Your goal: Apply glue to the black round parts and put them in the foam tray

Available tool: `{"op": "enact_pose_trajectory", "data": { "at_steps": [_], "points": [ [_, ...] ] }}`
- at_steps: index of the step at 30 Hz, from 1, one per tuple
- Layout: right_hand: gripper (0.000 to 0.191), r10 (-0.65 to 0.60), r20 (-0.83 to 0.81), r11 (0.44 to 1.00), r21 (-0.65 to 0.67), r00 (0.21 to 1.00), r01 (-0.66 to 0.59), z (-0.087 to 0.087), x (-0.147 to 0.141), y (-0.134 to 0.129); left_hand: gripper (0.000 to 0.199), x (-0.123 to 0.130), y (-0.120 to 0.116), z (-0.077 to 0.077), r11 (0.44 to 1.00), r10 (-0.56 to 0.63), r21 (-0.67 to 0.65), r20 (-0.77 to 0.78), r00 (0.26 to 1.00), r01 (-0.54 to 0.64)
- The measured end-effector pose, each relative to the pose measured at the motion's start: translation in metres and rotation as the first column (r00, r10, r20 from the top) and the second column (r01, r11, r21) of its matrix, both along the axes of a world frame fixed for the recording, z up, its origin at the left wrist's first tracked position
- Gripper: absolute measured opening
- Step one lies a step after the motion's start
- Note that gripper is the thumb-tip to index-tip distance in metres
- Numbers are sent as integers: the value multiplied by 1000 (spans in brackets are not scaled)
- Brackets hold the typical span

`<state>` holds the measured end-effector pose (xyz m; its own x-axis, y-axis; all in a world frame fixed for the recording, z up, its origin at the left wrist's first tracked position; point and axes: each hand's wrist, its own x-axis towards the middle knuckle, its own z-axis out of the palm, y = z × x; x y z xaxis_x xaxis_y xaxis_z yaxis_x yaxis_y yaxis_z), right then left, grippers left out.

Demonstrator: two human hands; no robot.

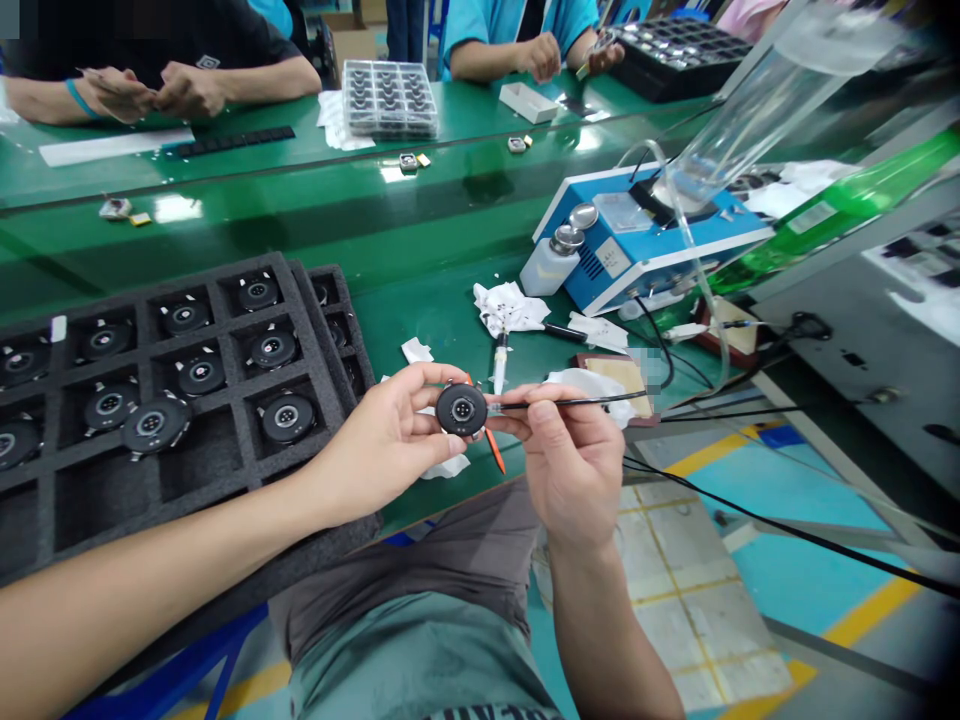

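My left hand (382,435) pinches a round black disc-shaped part (461,410) by its rim, its face turned up with a metal centre. My right hand (566,460) holds a thin black dispensing pen (570,402), whose fine tip reaches the disc's edge. An orange stick (493,442) passes behind the disc, and I cannot tell which hand holds it. Nearest my left forearm lies a black foam tray (315,330) with several similar discs in its square pockets. A small syringe (500,362) stands just beyond my hands.
A blue dispensing controller (645,245) with clear tubing, a white bottle (551,268) and crumpled tissues (510,308) stand on the green bench (442,320). A glass divider (300,160) crosses it. Beyond, co-workers' hands (191,90) work beside trays. Cables hang off the right edge.
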<state>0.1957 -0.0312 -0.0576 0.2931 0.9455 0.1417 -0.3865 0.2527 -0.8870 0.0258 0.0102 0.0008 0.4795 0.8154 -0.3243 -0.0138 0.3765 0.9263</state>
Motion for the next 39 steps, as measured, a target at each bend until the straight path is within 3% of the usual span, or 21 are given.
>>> {"op": "enact_pose_trajectory", "data": {
  "at_steps": [39],
  "points": [
    [10,18,5,999,31,1000,-18,-1,1,1,46,1,-1,2,1000,-11,12,-12,1000,11]
  ]
}}
